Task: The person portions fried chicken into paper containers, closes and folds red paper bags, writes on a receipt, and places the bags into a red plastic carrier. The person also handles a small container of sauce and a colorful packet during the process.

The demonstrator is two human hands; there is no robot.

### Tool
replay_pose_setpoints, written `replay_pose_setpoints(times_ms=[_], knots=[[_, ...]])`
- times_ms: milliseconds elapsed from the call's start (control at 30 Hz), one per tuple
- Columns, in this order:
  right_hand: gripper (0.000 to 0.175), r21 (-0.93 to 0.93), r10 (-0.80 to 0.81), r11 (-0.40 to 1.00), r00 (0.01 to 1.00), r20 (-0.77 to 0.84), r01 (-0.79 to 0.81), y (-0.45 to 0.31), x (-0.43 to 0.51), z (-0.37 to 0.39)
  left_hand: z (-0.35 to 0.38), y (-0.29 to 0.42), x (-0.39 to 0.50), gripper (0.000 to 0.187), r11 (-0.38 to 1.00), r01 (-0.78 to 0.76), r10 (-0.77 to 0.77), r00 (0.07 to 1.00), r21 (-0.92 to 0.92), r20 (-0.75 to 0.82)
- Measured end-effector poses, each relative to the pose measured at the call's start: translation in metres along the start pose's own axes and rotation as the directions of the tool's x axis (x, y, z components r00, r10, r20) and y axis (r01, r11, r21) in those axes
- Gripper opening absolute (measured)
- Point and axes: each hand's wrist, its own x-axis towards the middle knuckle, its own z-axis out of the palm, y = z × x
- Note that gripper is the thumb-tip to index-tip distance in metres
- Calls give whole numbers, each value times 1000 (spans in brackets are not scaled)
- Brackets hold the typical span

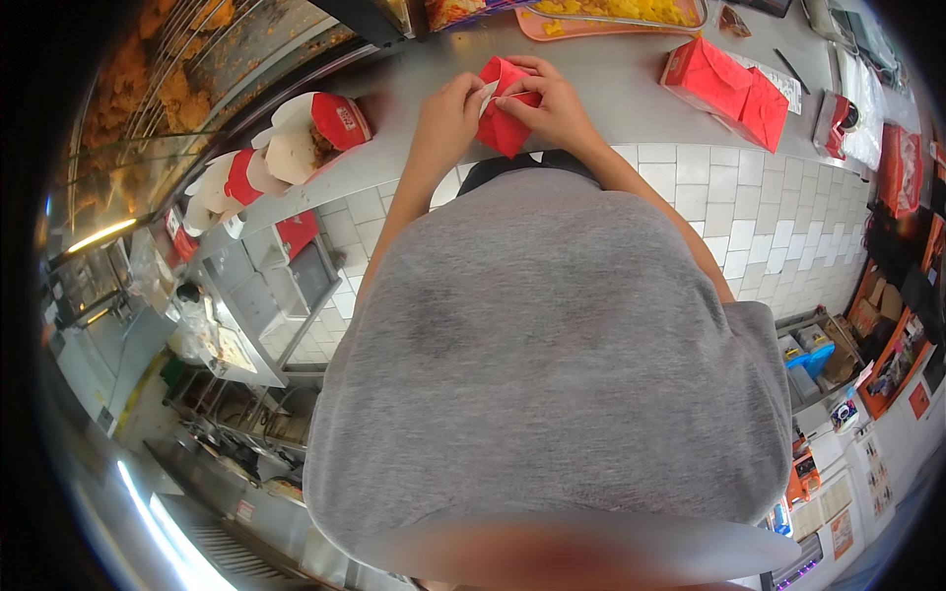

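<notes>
A red paperboard takeout carton [505, 133] is held between my two hands over the front edge of the steel counter [591, 74]. Pale inner paperboard shows at its folded top flaps. My left hand [457, 103] pinches the carton's left side near a flap. On the opposite side, my right hand [548, 102] grips the upper edge, with thumb and fingers on the flaps. Whether anything is inside the carton cannot be seen.
Two closed red cartons [713, 81] stand on the right. Along the left edge are open red-and-white cartons [340, 122], one holding brown food. A heated display case [170, 96] with fried food borders the upper left. A pink tray [536, 28] bears a container of yellow food [628, 10].
</notes>
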Motion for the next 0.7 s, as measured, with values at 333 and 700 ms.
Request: replay_pose_setpoints(times_ms=[333, 700], knots=[[16, -9, -23, 1000, 982, -188, 22, 0, -6, 5, 23, 1, -6, 16, 957, -241, 263, 957, 163, -125], [14, -37, 22, 999, 969, -246, -32, 3, -9, 9, 27, -6, 4, 14, 782, -240, 278, 960, 576, 23]])
